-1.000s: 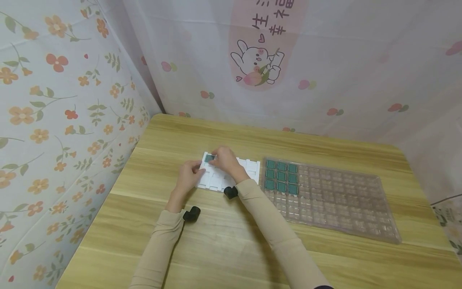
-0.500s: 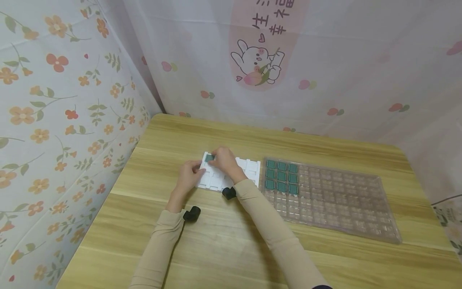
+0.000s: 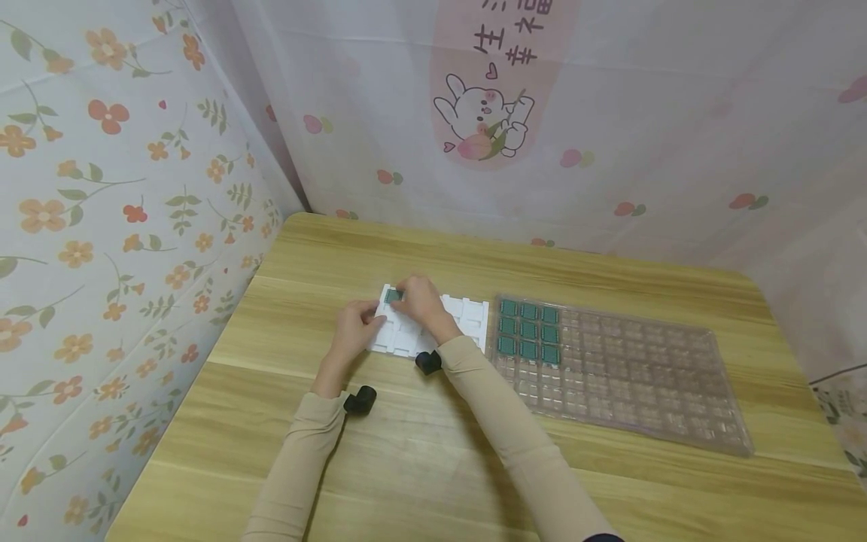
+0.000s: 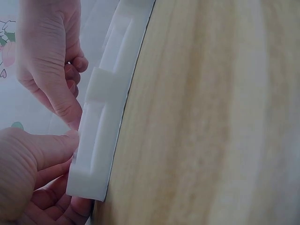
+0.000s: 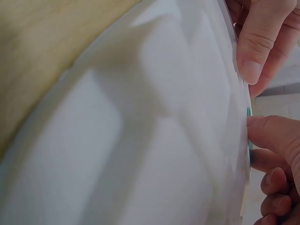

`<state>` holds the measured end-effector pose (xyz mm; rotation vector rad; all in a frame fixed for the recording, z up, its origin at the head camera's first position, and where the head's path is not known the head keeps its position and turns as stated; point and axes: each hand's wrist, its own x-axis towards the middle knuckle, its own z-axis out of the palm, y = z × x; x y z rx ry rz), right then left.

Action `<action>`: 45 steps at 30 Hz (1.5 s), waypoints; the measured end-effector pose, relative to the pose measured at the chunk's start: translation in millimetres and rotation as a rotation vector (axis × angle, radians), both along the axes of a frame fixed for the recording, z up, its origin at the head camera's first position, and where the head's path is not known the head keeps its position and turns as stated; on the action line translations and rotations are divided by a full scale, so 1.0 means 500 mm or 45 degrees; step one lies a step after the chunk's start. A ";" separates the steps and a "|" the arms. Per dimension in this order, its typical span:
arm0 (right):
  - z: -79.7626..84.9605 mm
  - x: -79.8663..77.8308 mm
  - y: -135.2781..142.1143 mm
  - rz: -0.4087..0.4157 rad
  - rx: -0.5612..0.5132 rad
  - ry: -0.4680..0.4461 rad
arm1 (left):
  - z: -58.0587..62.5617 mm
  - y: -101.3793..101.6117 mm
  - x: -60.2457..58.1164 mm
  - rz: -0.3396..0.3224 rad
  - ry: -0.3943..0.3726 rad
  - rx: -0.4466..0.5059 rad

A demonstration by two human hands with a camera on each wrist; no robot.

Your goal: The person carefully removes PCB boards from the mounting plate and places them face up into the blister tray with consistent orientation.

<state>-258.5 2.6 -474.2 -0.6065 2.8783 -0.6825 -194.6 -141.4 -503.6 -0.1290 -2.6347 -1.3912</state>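
A white compartmented tray (image 3: pixel 476 316) lies on the table. My left hand (image 3: pixel 352 331) grips its left edge, the thumb on top and the other fingers at its side and below, as the left wrist view shows. At the tray's far left compartment my right hand (image 3: pixel 420 302) pinches a small green square chip (image 3: pixel 392 296) between thumb and finger. Part of that chip hides behind the fingers. In the right wrist view only a thin green edge of the chip (image 5: pixel 249 111) shows beside the thumb.
A clear plastic blister tray (image 3: pixel 637 376) lies right of the white one, with several green chips (image 3: pixel 528 330) in its left columns. Black wrist cameras (image 3: pixel 361 401) sit on both wrists. Floral curtains (image 3: pixel 386 98) border the wooden table (image 3: pixel 406 467) at the back and left.
My right wrist has shifted very slightly to the left, its fingers still at the same chip. The left hand and both trays have not moved.
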 end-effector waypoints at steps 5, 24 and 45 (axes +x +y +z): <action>-0.001 0.000 0.002 0.001 -0.004 0.014 | 0.001 0.001 0.000 -0.002 0.001 -0.006; 0.025 0.008 0.013 0.005 -0.055 -0.011 | 0.002 0.003 0.000 0.013 -0.016 -0.001; 0.044 0.030 0.052 0.047 -0.114 0.084 | 0.004 0.004 0.004 -0.007 -0.015 0.051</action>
